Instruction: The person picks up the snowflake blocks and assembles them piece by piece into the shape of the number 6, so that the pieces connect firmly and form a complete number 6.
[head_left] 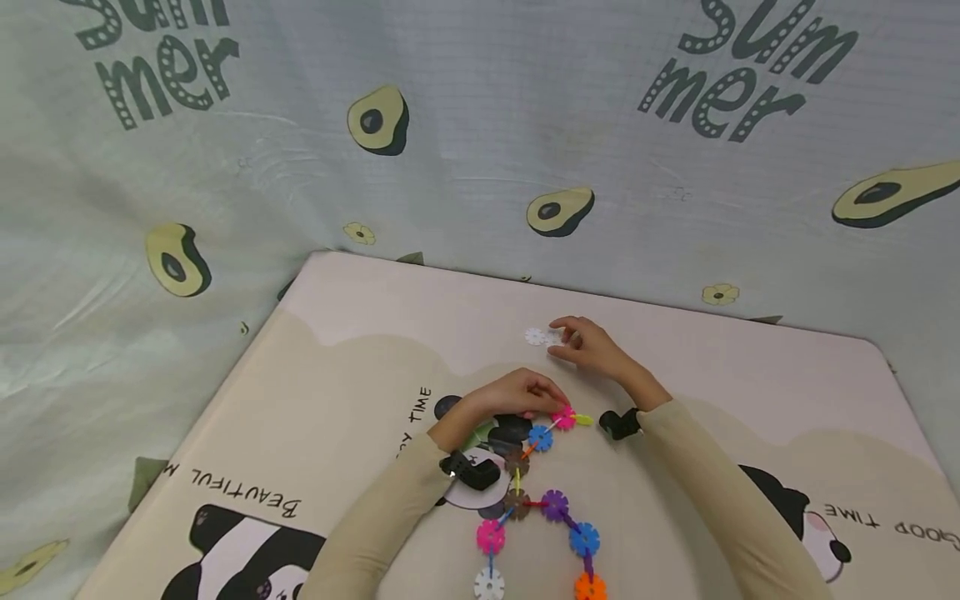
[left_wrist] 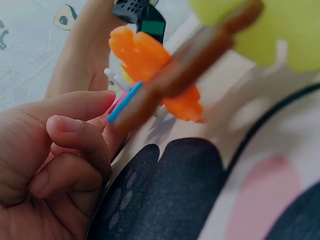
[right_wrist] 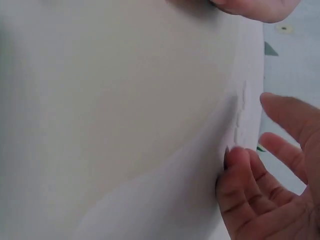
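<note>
In the head view my left hand (head_left: 519,393) pinches a bright pink notched disc (head_left: 564,418) at the top of a chain of linked plastic snowflake discs. A yellow disc (head_left: 584,420) stands edge-on at its right side. Below it the chain runs through a blue disc (head_left: 540,438) and brown discs (head_left: 517,503), then splits into two branches. Farther back, my right hand (head_left: 592,346) reaches to white discs (head_left: 535,337) lying on the tabletop, thumb and forefinger spread apart. From the right wrist, those white discs (right_wrist: 243,96) appear as thin edges beside the fingertips.
One branch goes through a pink disc (head_left: 491,537) to a white disc (head_left: 489,584); the other goes through purple (head_left: 555,505) and blue discs (head_left: 584,539) to an orange disc (head_left: 591,587). A panda-print cover (head_left: 360,333) lies over the table, against an avocado-patterned curtain (head_left: 465,125).
</note>
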